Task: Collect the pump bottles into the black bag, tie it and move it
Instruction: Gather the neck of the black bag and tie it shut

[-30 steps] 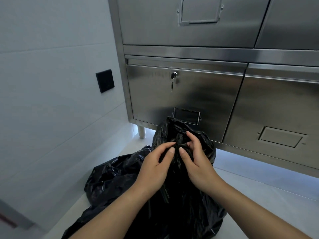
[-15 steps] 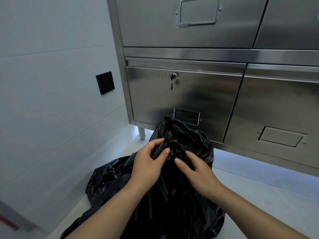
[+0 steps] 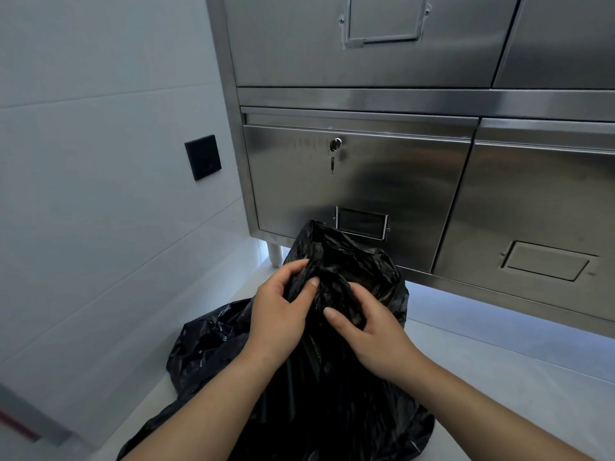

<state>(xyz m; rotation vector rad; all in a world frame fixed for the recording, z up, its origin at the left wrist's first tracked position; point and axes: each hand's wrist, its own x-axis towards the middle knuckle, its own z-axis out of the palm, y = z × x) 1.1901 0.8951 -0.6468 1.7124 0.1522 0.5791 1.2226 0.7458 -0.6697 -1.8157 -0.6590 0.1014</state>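
A crinkled black bag (image 3: 332, 404) stands on the pale floor in front of me, its gathered top (image 3: 336, 251) sticking up in a bunch. My left hand (image 3: 279, 311) grips the bunched plastic from the left, fingers curled around it. From the right, my right hand (image 3: 369, 331) pinches the same bunch a little lower. No pump bottles show; whatever is inside the bag is hidden by the plastic.
A stainless steel cabinet (image 3: 366, 181) with drawers stands right behind the bag, a key (image 3: 334, 151) hanging in one lock. One cabinet leg (image 3: 274, 256) is left of the bag. A tiled wall with a black switch plate (image 3: 203, 157) runs along the left.
My right hand has slid down and toward me along the bag's neck. The left hand has closed further around the bunched top.
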